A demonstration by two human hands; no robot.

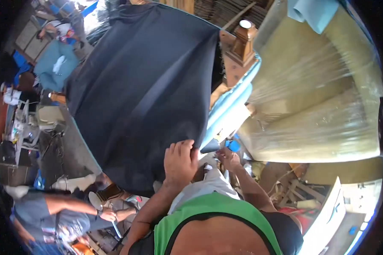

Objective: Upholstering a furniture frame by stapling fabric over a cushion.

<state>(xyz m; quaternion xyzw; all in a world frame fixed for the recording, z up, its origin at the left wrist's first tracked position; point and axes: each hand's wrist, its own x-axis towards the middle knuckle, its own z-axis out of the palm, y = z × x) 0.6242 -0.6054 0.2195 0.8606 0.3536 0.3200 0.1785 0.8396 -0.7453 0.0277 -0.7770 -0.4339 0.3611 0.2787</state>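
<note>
Head view, black cloth (144, 93), long axis pointing away, left fingers (185, 148) unclenched upon it, right fingers (224, 156), hold unclear

- Furniture frame (235, 75) is extending ahead of the left fingers (185, 149)
- Black cloth (142, 91) is covering it, reaching under them
- Wooden leg (243, 44) is rising from it, ahead-right of them

1. Large plastic-wrapped yellowish bundle (315, 102).
2. Light blue cloth (314, 12) on the bundle's far end.
3. Wood scraps (310, 192) near the bundle's near edge.
4. Teal padded piece (48, 70) well left of the bundle.
</note>
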